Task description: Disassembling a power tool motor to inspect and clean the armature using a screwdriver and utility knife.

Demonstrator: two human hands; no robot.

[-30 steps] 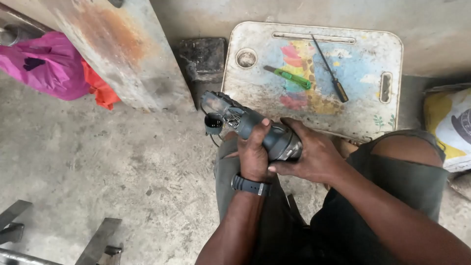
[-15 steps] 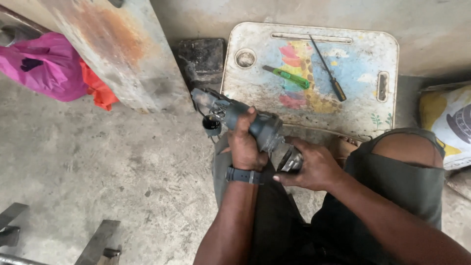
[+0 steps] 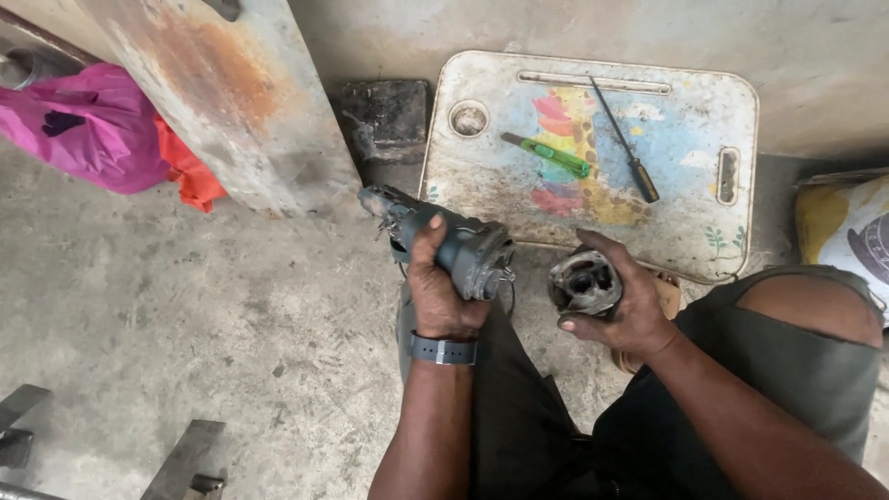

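A power tool in two pieces — one in each hand.

Left hand wraps the grey tool body; right hand grips the round housing — both fists closed, just off the tray's near edge.

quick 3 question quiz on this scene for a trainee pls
1. True or false: the left hand and right hand hold separate tool pieces.
2. Which lies on the worn tray? A) green-handled tool and dark screwdriver B) hammer C) pliers
3. What colour is the bag at upper left?

Key: 1 true: front housing left, hollow rear casing right. 2 A. 3 pink.
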